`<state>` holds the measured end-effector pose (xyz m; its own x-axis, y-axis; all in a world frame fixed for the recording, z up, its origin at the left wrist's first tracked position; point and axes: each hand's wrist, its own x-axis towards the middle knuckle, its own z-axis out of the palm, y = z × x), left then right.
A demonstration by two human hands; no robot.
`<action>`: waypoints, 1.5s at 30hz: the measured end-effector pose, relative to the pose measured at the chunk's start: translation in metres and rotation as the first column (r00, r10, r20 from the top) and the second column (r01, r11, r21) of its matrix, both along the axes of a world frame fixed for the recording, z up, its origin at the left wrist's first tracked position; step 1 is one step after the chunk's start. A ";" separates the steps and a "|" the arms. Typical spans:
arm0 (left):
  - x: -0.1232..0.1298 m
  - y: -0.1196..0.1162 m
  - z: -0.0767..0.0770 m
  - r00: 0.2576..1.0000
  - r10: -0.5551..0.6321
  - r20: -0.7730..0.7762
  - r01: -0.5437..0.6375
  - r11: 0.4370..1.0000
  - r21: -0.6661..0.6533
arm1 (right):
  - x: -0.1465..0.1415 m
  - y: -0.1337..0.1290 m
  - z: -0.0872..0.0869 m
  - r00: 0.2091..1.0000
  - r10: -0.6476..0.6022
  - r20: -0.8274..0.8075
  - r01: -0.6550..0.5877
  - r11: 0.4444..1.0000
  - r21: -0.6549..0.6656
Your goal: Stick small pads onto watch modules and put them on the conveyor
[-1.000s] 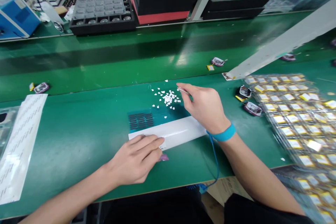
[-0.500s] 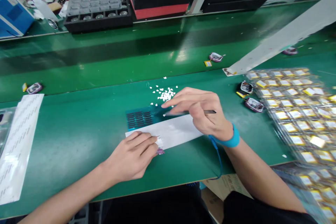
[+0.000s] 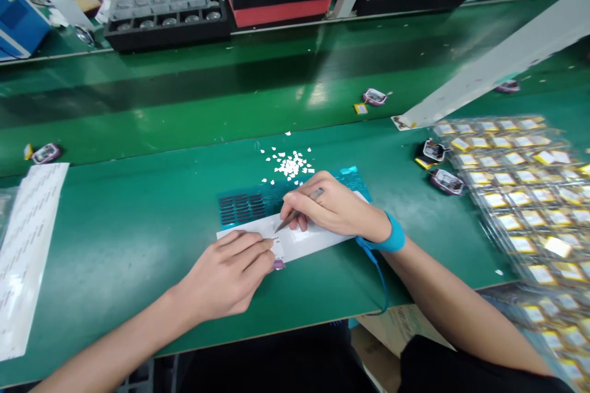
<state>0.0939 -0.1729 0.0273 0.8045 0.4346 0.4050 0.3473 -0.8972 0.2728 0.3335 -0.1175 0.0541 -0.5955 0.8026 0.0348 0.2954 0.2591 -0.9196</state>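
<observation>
My right hand is closed around a pair of metal tweezers, whose tip points down at a small purple-edged part with a white face. My left hand holds that part under its fingers, most of it hidden. Both hands are over a white paper strip. Behind the strip lies a blue film sheet bearing rows of dark strips. A scatter of small white pieces lies just beyond. A blue wrist strap circles my right wrist.
At right are clear trays of yellow-edged battery cells. Two small open housings lie beside them, another at the back. White printed sheets lie at left. A slanted white post rises at back right.
My right hand has come left and down with the tweezers, from beside the white pieces to the purple-edged part. My left hand stays nearly in place. The view shifted slightly.
</observation>
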 end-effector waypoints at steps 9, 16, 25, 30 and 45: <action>-0.001 0.001 -0.001 1.000 -0.006 -0.025 0.005 1.000 -0.028 | 0.002 0.005 -0.007 0.999 -0.012 -0.049 0.000 0.969 -0.247; -0.001 0.000 0.000 0.999 0.008 -0.032 -0.010 0.998 -0.055 | -0.002 0.005 -0.009 1.000 -0.008 -0.024 0.000 0.944 -0.330; 0.000 0.000 0.000 0.999 0.009 -0.036 -0.011 0.998 -0.057 | -0.004 0.007 -0.018 0.992 0.052 -0.118 -0.103 0.872 -0.478; 0.000 0.002 0.002 1.000 0.006 -0.027 -0.009 0.996 -0.084 | -0.003 0.009 -0.018 0.987 0.046 -0.156 -0.123 0.838 -0.532; -0.004 0.004 0.008 0.993 -0.026 0.117 0.046 0.985 -0.167 | 0.002 0.011 -0.007 0.963 -0.091 -0.252 -0.039 0.884 -0.466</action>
<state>0.0902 -0.1686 0.0348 0.7735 0.4761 0.4183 0.2735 -0.8462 0.4574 0.3351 -0.1068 0.0475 -0.5954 0.7795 -0.1944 0.0306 -0.2198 -0.9751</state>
